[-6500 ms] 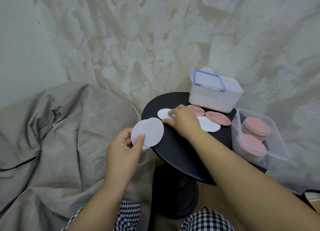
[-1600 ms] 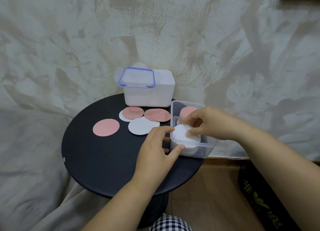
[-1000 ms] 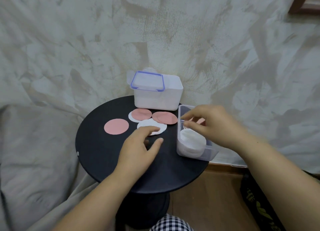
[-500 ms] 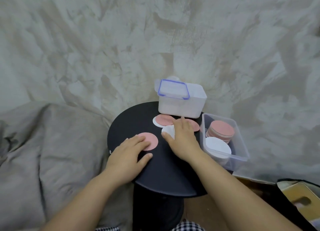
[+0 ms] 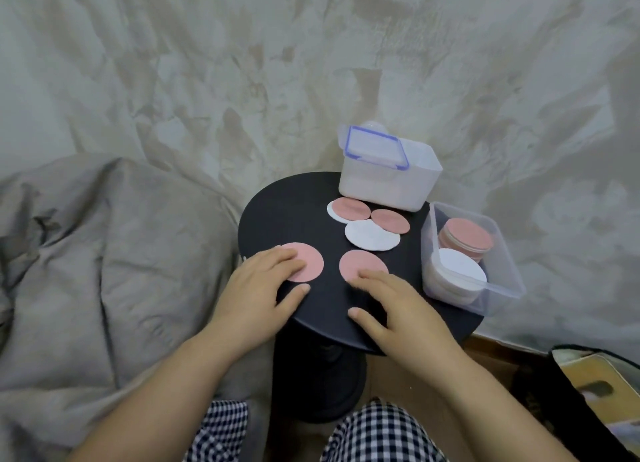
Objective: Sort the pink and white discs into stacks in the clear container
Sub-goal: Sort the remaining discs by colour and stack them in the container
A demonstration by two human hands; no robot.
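On the round black table (image 5: 277, 216), my left hand (image 5: 256, 288) lies flat with its fingertips on a pink disc (image 5: 308, 261). My right hand (image 5: 394, 306) rests its fingertips on a second pink disc (image 5: 360, 262) beside it. Farther back lie a white disc (image 5: 372, 236), a pink disc (image 5: 391, 221) and a pink disc (image 5: 353, 209) over a white one. The clear container (image 5: 505, 254) at the table's right edge holds a pink stack (image 5: 465, 238) behind a white stack (image 5: 457, 269).
A white box (image 5: 388, 188) with a blue-rimmed lid (image 5: 375, 146) stands at the back of the table against the draped wall cloth. A grey cushion (image 5: 104, 254) lies to the left. A dark bag (image 5: 595, 392) sits on the floor at the right.
My right hand left the container and came to the table, dragging a pink disc from the cluster toward the front. My left hand slid onto the other pink disc. The view shifted left.
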